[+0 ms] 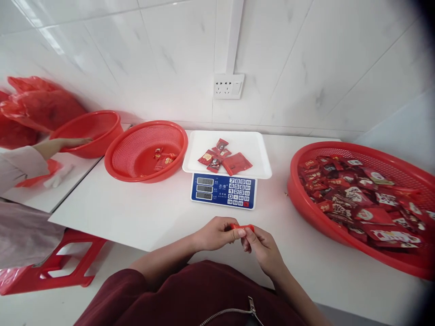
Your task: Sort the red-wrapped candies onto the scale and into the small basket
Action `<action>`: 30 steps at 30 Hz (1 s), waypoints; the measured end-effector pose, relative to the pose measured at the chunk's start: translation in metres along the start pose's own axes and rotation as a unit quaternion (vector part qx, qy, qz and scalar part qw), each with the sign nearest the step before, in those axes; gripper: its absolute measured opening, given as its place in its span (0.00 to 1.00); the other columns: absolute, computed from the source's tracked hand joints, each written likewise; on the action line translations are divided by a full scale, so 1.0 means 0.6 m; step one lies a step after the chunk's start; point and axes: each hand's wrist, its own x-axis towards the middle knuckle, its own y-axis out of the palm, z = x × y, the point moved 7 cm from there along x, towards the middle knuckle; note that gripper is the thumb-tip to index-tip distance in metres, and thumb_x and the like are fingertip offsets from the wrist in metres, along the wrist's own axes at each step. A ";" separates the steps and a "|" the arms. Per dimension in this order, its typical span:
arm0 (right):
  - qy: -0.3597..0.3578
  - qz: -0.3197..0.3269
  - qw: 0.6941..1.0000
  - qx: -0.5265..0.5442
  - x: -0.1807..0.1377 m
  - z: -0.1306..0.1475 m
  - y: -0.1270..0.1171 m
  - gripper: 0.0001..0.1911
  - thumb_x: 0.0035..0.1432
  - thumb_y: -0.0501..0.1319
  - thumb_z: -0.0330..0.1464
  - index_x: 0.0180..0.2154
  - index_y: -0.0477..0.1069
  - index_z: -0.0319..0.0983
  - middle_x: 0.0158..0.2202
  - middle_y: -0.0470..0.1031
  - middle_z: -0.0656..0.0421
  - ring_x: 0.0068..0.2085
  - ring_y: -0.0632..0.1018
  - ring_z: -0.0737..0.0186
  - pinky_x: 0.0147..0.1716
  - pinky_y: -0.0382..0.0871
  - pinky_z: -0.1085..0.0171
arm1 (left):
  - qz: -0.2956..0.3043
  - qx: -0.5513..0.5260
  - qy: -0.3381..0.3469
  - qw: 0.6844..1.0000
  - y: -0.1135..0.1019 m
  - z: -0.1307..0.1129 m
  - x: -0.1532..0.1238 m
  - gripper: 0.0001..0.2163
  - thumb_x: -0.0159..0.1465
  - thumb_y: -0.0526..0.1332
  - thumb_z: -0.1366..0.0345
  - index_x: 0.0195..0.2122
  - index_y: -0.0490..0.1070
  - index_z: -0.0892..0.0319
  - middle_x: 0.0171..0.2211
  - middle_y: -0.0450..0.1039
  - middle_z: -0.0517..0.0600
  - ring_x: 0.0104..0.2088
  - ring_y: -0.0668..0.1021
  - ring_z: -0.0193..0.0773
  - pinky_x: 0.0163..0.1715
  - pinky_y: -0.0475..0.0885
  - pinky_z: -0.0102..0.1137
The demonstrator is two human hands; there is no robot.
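My left hand [217,233] and my right hand [264,249] meet in front of the scale, thumbs and fingers pinching a small red packet [245,226] from both sides. Most of it is hidden by the fingers, so its kind is unclear. Beyond them stands a blue-and-white digital scale [222,191]. Its white tray [260,149] bears several small red wrapped snacks [215,156] and a larger flat red packet [237,163].
A large red basket [292,185] full of wrapped snacks is at the right. Left of the scale, another red basket [124,156] holds a few packets. Farther left, a co-worker's hand [76,142] reaches into a red basin [115,122], near red plastic bags [44,102].
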 end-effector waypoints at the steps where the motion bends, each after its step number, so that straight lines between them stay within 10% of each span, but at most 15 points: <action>1: 0.000 0.000 1.000 0.006 0.000 -0.001 0.002 0.28 0.57 0.51 0.54 0.18 0.65 0.41 0.16 0.67 0.61 0.20 0.69 0.65 0.20 0.67 0.65 | 0.006 -0.005 -0.005 1.000 0.001 0.001 0.000 0.24 0.57 0.57 0.40 0.25 0.65 0.60 0.22 0.68 0.44 0.25 0.69 0.30 0.28 0.64 0.28; 30: 0.003 0.046 0.997 0.069 0.008 -0.019 0.009 0.26 0.56 0.52 0.55 0.24 0.68 0.40 0.20 0.69 0.60 0.23 0.70 0.63 0.24 0.67 0.63 | 0.044 0.028 0.047 0.998 0.003 -0.017 -0.002 0.19 0.62 0.57 0.47 0.28 0.71 0.60 0.29 0.76 0.48 0.33 0.77 0.36 0.37 0.70 0.30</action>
